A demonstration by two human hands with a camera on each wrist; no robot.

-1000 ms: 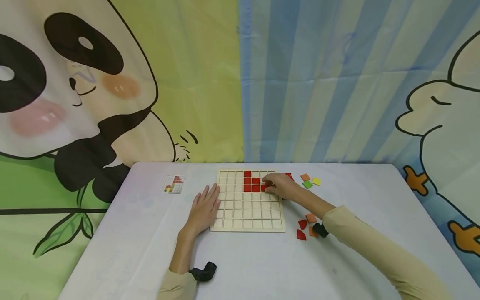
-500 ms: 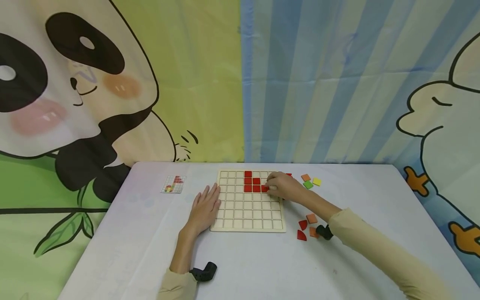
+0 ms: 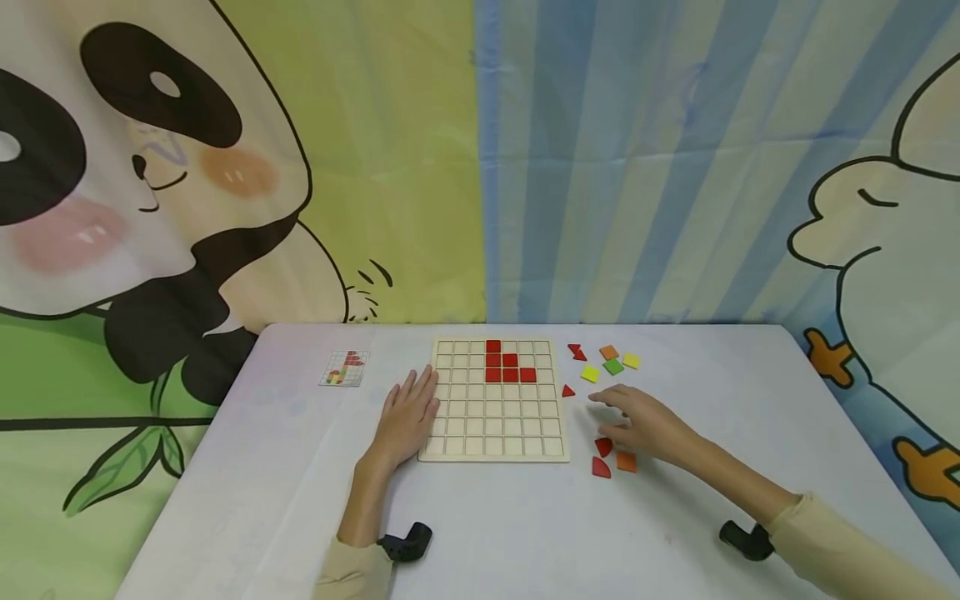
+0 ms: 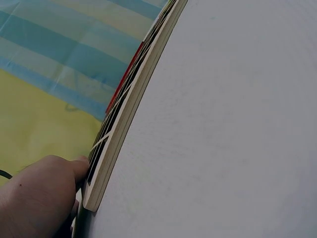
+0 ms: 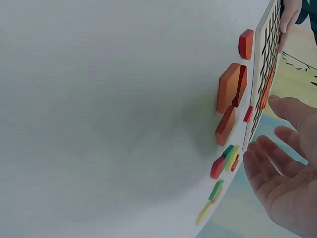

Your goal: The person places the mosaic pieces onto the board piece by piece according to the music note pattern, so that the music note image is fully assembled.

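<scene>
A pale wooden grid board (image 3: 495, 417) lies on the table, with several red square tiles (image 3: 510, 375) set in its upper cells in a stepped shape. My left hand (image 3: 407, 417) lies flat with its fingers touching the board's left edge; the left wrist view shows the thumb at the rim. My right hand (image 3: 645, 422) hovers over the table right of the board, fingers spread and slightly bent, holding nothing. Beneath and beside it are red quarter-round tiles (image 3: 602, 467) and an orange square tile (image 3: 626, 462). A small red triangle tile (image 3: 568, 391) sits by the board's right edge.
Farther back on the right are red triangles (image 3: 577, 352), yellow tiles (image 3: 590, 374), a green tile (image 3: 612, 366) and an orange tile (image 3: 608, 352). A pattern card (image 3: 345, 368) lies left of the board. Printed curtains hang behind the table.
My right hand has left the red tile at the board and moved right and nearer over the loose tiles. That tile stays in its cell. The left hand has not moved.
</scene>
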